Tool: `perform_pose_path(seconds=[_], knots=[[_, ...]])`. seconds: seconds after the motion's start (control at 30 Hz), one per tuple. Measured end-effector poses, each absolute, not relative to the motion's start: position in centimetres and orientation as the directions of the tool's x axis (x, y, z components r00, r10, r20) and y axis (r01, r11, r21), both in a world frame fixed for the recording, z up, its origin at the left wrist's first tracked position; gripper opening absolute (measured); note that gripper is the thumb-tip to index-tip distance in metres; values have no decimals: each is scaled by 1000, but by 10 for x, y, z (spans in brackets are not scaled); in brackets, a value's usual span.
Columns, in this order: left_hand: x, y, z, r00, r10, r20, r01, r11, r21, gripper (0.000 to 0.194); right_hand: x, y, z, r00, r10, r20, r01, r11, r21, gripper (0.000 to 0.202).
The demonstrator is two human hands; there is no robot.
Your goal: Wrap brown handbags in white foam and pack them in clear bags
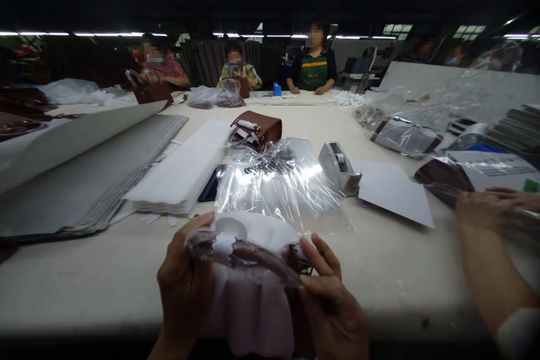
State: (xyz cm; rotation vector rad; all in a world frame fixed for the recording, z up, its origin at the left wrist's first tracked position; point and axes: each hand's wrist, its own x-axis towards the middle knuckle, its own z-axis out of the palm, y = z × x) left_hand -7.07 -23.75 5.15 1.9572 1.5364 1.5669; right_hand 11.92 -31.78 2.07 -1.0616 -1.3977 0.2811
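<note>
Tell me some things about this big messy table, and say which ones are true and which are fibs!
1. Both hands are empty. False: the left hand and right hand hold a plastic-wrapped bundle.
2. The tape dispenser sits right of the shiny clear plastic. True.
3. The white sheet lies left of the tape dispenser. False: the white sheet lies to its right.
4. The person standing at the back wears a green apron. True.
</note>
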Motion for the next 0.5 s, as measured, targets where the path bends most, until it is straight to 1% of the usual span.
perform_pose_path(seconds=[0.07, 0.13, 0.17, 0.27, 0.3, 0.33, 0.37, 0.4, 0.43, 0.47, 0.5], knots=[[-72, -236, 51, -91, 792, 603, 587, -447, 675, 27, 125, -318, 18, 211, 750, 627, 425, 507, -750, 16], [-73, -236, 50, -65, 788, 613, 579, -470, 666, 27, 134, -318, 23, 143, 774, 616, 464, 498, -733, 10], [-73, -237, 50, -49, 784, 619, 573, -485, 660, 28, 139, -317, 29, 99, 777, 621, 501, 500, -706, 14], [-73, -239, 53, 9, 759, 651, 576, -536, 617, 30, 144, -306, 61, -36, 766, 642, 651, 506, -566, 59], [-72, -240, 56, 34, 744, 667, 581, -558, 593, 31, 142, -298, 74, -114, 757, 643, 675, 534, -509, 63], [-72, -241, 60, 63, 732, 678, 582, -579, 571, 31, 139, -291, 87, -206, 751, 628, 672, 575, -468, 56], [-73, -241, 64, 93, 733, 674, 578, -591, 563, 31, 135, -283, 98, -284, 739, 611, 641, 620, -452, 42], [-74, -240, 69, 121, 750, 650, 565, -591, 576, 32, 133, -276, 107, -334, 730, 596, 598, 653, -465, 26], [-77, -237, 73, 133, 778, 614, 539, -577, 614, 33, 133, -271, 113, -353, 734, 580, 563, 662, -495, 16], [-80, -234, 76, 118, 809, 576, 503, -549, 668, 34, 137, -269, 117, -346, 752, 561, 548, 647, -530, 11], [-84, -228, 78, 75, 838, 541, 463, -510, 725, 35, 144, -269, 118, -302, 779, 550, 564, 611, -556, 10]])
